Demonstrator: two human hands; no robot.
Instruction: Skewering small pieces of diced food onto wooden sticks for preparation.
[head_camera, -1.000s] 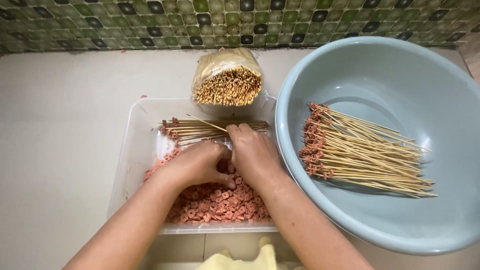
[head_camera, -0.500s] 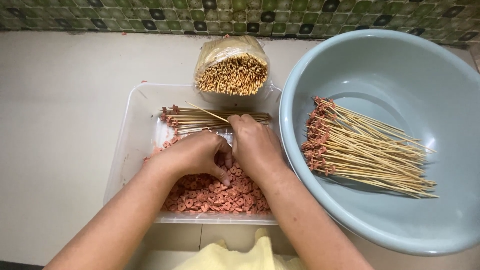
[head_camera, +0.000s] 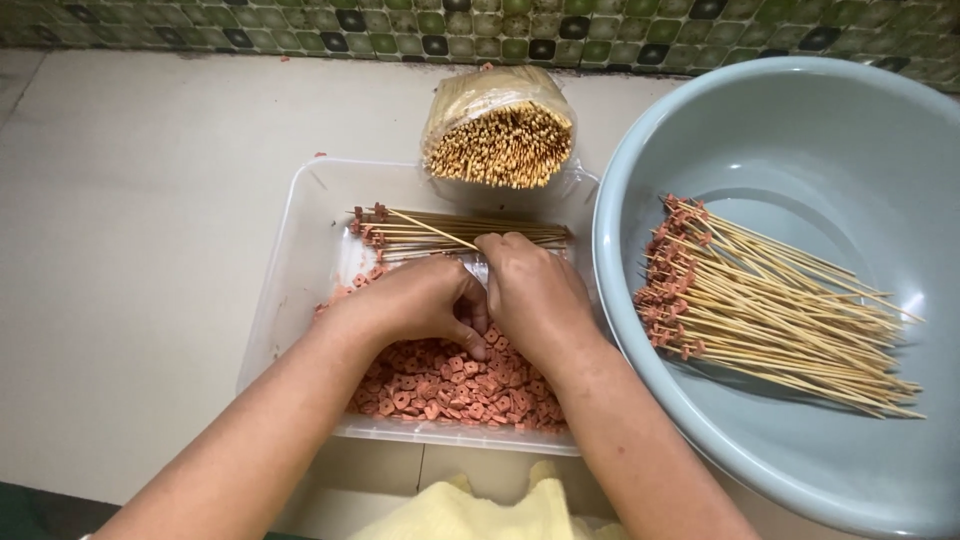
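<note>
Pink sausage slices (head_camera: 450, 385) fill the clear tray's (head_camera: 300, 250) near half. Left hand (head_camera: 420, 300) and right hand (head_camera: 530, 290) pinch together above them, right fingers gripping a bamboo skewer (head_camera: 430, 228). Grey basin (head_camera: 800, 120) crowds the tray's right edge; open counter (head_camera: 140, 250) lies left.

- The left hand (head_camera: 420, 300) has curled up more. Its fingers are now tucked in tight, close against the right hand (head_camera: 530, 295).
- A thin stick (head_camera: 432, 229) now pokes up and out to the left from between the two hands. A second ago it lay lower, closer to the other sticks at the far edge of the clear tray (head_camera: 290, 270).
- The right hand has slid a little toward the left hand, so the two hands now touch above the pink meat bits (head_camera: 450, 385).
</note>
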